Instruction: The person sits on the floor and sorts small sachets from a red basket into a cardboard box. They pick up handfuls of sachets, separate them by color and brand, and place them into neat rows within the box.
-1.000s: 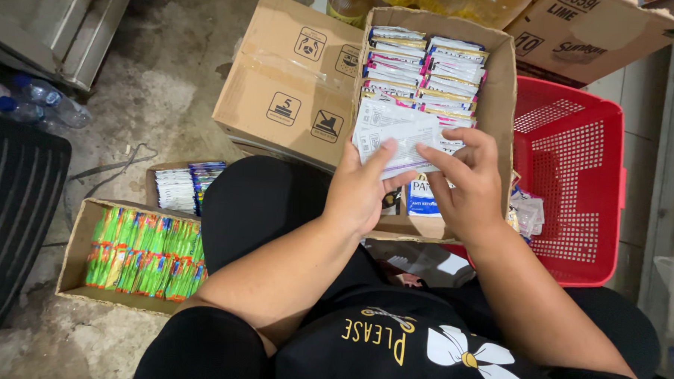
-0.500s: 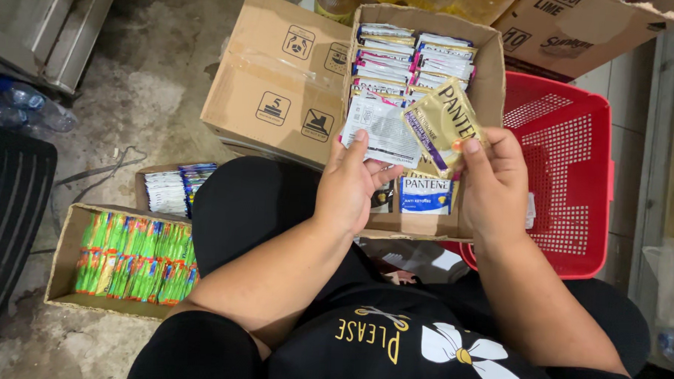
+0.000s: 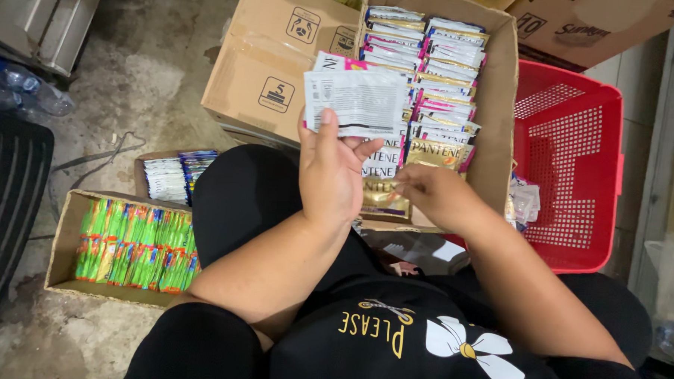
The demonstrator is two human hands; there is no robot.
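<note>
My left hand (image 3: 330,170) is raised over my lap and grips a small stack of sachets (image 3: 359,100), their white printed backs facing me and a pink edge showing behind. My right hand (image 3: 426,194) is low inside the near end of an open cardboard box (image 3: 500,105), its fingertips pinched on a gold sachet (image 3: 384,197) lying there. The box holds two rows of upright sachets (image 3: 431,62) in white, gold and pink. I am seated with black-clothed knees under both arms.
A red plastic basket (image 3: 577,145) stands right of the box, with clear-wrapped sachets (image 3: 525,202) between them. A closed cardboard box (image 3: 274,60) lies at left. On the floor are a box of green sachets (image 3: 137,246), a smaller box of white and blue ones (image 3: 177,176), and bottles (image 3: 27,93).
My right hand took a gold sachet off the stack and lowered it into the near end of the box. My left hand lifted the remaining stack up and to the left.
</note>
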